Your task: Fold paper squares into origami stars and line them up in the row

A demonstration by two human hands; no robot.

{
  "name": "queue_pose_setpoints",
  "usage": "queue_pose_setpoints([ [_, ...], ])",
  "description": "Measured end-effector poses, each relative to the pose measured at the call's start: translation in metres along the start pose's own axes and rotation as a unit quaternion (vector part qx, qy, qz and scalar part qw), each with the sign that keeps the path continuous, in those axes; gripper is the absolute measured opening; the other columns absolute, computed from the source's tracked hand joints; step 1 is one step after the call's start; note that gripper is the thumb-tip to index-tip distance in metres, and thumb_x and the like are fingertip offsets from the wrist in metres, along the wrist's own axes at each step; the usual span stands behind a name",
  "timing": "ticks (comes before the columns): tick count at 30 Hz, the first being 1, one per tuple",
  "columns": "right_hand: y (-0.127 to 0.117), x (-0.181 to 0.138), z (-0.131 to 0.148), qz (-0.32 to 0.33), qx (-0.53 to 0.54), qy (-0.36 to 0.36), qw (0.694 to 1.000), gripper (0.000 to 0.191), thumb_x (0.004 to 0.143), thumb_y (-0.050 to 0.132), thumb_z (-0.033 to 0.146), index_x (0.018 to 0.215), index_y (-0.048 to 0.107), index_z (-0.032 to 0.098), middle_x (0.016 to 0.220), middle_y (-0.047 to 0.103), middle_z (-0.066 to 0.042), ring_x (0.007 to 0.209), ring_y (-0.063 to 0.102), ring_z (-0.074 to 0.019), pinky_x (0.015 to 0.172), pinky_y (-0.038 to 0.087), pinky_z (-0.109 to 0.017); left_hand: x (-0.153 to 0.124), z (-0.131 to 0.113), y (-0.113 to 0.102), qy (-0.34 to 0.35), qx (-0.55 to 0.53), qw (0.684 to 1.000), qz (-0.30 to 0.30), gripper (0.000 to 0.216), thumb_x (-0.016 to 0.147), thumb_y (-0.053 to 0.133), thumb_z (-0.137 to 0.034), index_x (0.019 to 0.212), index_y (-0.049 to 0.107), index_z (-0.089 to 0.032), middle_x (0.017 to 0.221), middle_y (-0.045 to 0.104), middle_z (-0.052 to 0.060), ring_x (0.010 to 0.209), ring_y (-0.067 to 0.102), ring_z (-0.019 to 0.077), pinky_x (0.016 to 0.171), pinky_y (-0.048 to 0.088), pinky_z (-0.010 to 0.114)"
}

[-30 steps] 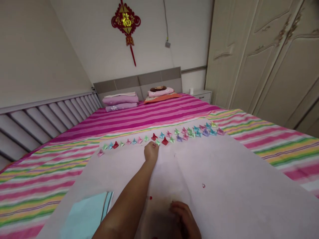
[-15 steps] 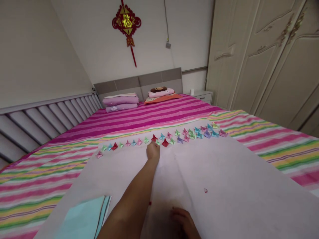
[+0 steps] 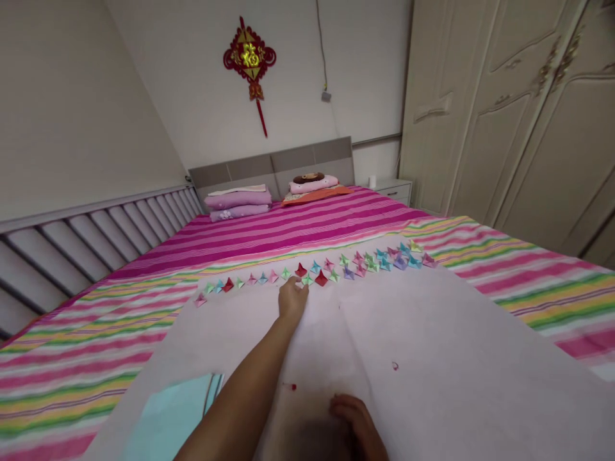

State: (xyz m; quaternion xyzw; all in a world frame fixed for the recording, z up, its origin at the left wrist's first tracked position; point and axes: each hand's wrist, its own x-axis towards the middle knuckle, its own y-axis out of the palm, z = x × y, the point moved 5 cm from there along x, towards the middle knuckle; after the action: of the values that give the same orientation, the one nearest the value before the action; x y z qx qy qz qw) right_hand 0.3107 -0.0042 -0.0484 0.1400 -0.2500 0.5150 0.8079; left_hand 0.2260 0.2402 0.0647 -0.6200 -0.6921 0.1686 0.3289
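Note:
My left hand (image 3: 292, 299) reaches across the white sheet (image 3: 432, 358). Its thumb and finger are slightly apart at the near left side of a small green folded-paper piece (image 3: 307, 280). Beside that piece sit a red folded-paper piece (image 3: 321, 278) to the right and another red piece (image 3: 300, 270) just behind. Several more pieces in pink, blue, green and purple form an uneven row, doubled at the right end. Low in view, my right hand (image 3: 356, 422) rests on the sheet with loosely bent fingers; I see nothing in it, though its underside is hidden.
A light-blue flat packet (image 3: 173, 413) lies at the lower left, partly behind my left forearm. A small red bit (image 3: 293, 387) and a tiny reddish loop (image 3: 394, 366) are on the sheet. Striped bedding (image 3: 519, 288) surrounds it; folded bedding (image 3: 240, 202) is stacked by the headboard.
My left hand has drawn back slightly toward me, its fingers parting and baring the green folded-paper piece. My right hand stays nearly still. The camera view has tilted up a little.

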Motion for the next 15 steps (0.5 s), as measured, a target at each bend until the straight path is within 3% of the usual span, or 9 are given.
queue_pose_setpoints([
  [5, 0.002, 0.001, 0.007, -0.045, -0.001, 0.024, 0.999, 0.021, 0.087, 0.044, 0.017, 0.094, 0.063, 0.021, 0.101, 0.063, -0.011, 0.093, 0.064, -0.0205, 0.073, 0.053, -0.026, -0.041, 0.029, -0.059, 0.023, -0.039, 0.999, 0.019, 0.018, 0.075, 0.054, -0.029, 0.082, 0.066, -0.017, 0.056, 0.06, -0.002, 0.053, 0.06, 0.0146, 0.057, 0.046, 0.025],
  [10, -0.001, 0.006, 0.023, -0.008, -0.035, 0.032, 0.999, 0.019, 0.084, 0.048, 0.016, 0.097, 0.062, 0.018, 0.101, 0.062, -0.012, 0.088, 0.063, -0.02, 0.07, 0.054, -0.027, -0.091, 0.078, -0.125, 0.012, -0.048, 0.998, 0.026, 0.021, 0.066, 0.058, -0.036, 0.068, 0.067, -0.018, 0.057, 0.063, -0.001, 0.058, 0.059, 0.0161, 0.058, 0.045, 0.025],
  [15, -0.003, 0.011, 0.039, -0.002, -0.034, 0.032, 0.999, 0.018, 0.081, 0.048, 0.013, 0.093, 0.062, 0.016, 0.096, 0.063, -0.012, 0.082, 0.064, -0.0199, 0.062, 0.054, -0.025, -0.123, 0.11, -0.154, 0.004, -0.057, 0.997, 0.057, 0.022, 0.064, 0.059, -0.038, 0.063, 0.067, -0.018, 0.056, 0.064, 0.0, 0.056, 0.058, 0.0162, 0.055, 0.043, 0.026],
])
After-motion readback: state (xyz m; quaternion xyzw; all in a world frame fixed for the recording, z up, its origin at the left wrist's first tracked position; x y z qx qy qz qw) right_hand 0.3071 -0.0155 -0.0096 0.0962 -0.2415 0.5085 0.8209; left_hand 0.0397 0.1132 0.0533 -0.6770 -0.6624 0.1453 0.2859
